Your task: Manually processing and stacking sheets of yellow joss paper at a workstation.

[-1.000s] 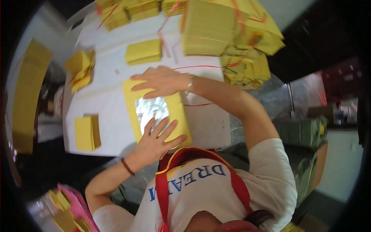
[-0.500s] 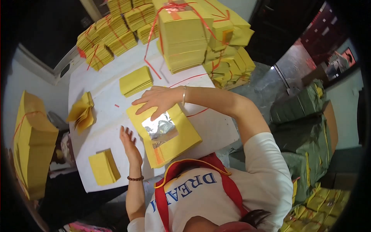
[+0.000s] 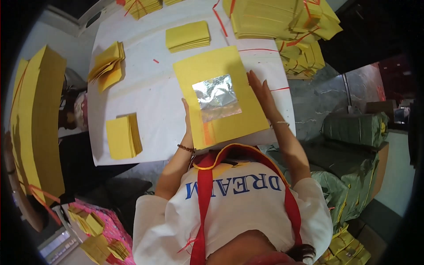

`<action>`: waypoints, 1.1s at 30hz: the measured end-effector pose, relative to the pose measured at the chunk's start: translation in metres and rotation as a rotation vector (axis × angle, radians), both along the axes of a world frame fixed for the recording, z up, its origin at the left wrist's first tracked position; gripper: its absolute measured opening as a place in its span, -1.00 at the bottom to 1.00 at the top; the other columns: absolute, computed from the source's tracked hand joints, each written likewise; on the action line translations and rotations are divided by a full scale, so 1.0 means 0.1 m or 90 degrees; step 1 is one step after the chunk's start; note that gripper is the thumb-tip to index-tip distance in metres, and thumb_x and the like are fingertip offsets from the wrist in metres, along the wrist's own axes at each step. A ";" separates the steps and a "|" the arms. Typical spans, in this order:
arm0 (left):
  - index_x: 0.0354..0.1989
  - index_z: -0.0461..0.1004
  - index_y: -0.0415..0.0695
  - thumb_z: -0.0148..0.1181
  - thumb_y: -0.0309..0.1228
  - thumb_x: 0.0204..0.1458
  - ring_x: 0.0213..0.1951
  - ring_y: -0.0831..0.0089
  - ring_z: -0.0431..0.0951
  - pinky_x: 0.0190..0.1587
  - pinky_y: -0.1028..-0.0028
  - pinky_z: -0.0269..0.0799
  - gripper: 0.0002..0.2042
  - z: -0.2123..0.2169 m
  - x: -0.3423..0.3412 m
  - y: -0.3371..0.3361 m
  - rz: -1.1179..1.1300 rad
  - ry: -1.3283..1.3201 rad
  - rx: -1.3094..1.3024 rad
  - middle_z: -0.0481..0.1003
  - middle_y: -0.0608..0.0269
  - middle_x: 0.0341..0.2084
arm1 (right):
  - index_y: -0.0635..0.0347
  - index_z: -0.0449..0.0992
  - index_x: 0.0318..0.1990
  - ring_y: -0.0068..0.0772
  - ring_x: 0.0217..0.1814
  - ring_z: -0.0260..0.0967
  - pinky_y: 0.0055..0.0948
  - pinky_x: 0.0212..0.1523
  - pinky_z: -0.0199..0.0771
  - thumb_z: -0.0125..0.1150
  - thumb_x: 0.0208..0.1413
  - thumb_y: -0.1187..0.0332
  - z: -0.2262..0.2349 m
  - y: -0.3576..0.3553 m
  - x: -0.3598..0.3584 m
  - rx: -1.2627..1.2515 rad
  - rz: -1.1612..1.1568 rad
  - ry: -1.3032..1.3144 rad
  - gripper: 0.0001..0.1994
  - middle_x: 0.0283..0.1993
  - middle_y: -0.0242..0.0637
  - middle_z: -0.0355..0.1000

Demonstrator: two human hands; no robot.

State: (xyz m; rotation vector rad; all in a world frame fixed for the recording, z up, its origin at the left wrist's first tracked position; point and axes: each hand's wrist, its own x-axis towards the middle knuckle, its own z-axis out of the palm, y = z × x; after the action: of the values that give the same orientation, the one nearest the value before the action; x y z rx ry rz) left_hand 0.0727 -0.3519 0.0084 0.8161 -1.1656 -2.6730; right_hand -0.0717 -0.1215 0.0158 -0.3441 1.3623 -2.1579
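Note:
A stack of yellow paper sheets (image 3: pixel 238 66) lies at the near side of the white-covered table, in front of my body. On its top sheet sits a shiny silver foil square (image 3: pixel 216 98), with an orange printed patch (image 3: pixel 208 132) below it. My right hand (image 3: pixel 263 96) is along the stack's right edge, fingers stretched out. At the left edge is my left hand (image 3: pixel 188 120), its visible fingers straight and partly hidden by the stack. The hands flank the paper, neither wrapped round it.
Smaller yellow paper bundles lie at the table's back (image 3: pixel 187 36), left (image 3: pixel 107 66) and near left (image 3: pixel 123 137). Tall yellow stacks with red ties (image 3: pixel 265 20) stand back right. Another large yellow stack (image 3: pixel 37 119) is at far left. Green wrapped bales (image 3: pixel 353 128) sit on the right.
My right hand has left the top of the stack and moved to its right edge. My left hand has come in against the left edge. The view has shifted downward.

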 end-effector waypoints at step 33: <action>-0.23 0.52 -0.12 0.28 -0.33 -0.16 -0.19 0.34 0.40 -0.13 0.40 0.19 -0.72 1.34 0.32 -0.13 -0.208 0.389 -1.082 0.49 0.29 -0.25 | 0.14 0.41 0.04 -0.14 0.23 0.17 -0.26 0.22 0.08 0.32 -0.22 0.23 1.11 0.17 0.61 0.315 0.004 0.539 -0.44 0.07 -0.26 0.37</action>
State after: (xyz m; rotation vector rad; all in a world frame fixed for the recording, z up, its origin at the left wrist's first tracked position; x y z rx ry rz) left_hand 0.1051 -0.3651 0.1421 -0.4605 -2.5161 -0.9241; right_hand -0.0103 -0.1040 0.1267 -1.1271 2.2596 -1.6110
